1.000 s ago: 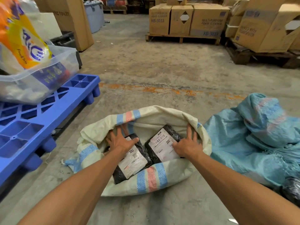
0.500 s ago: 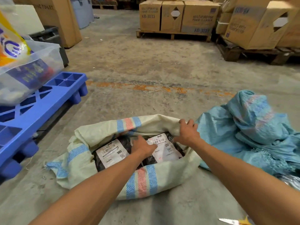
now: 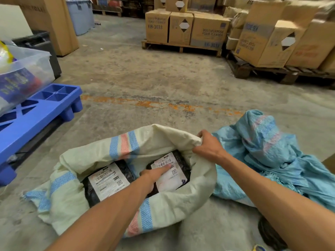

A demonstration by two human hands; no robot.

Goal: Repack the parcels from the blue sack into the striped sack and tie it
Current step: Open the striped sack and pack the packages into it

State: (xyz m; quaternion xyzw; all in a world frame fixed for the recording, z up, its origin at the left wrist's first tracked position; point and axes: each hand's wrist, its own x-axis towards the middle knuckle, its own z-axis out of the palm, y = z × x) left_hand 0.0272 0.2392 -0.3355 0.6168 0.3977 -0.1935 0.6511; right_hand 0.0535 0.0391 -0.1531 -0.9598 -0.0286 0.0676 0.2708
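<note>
Striped sack (image 3: pixel 163 142) lies open-mouthed on the concrete floor, two black parcels inside. Its far rim is clenched in the right hand (image 3: pixel 208 147) and lifted. The right-hand parcel (image 3: pixel 170 175) is pressed flat by the extended fingers of the left hand (image 3: pixel 155 173); nothing is grasped there. Parcels are best seated flat, side by side, with the rim held high. Blue sack (image 3: pixel 268 153) lies crumpled just beside.

Left hand (image 3: pixel 155 173) reaching forward and down, fingers (image 3: pixel 165 167) extended flat. Right hand (image 3: pixel 208 145) raised higher, knuckles up, fingers curled tight in a grip.
</note>
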